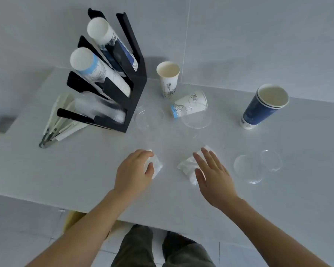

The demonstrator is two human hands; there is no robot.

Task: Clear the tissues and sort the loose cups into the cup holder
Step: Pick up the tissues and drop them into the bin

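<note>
Two crumpled white tissues lie on the white table (85,170). My left hand (133,170) is closed around the left tissue (157,166). Over the right tissue (188,166) my right hand (212,174) lies flat, fingers spread. The black cup holder (129,89) stands at the back left, with stacks of paper cups and clear cups in its slots. Loose cups stand behind: an upright white paper cup (168,79), a white cup on its side (189,104), a blue cup (262,106), and clear plastic cups (148,117), (197,118), (249,168), (270,160).
A bundle of wrapped straws (56,122) lies left of the holder. The wall runs right behind the table. The table's near edge is just in front of my legs, and something yellow (73,218) shows under it.
</note>
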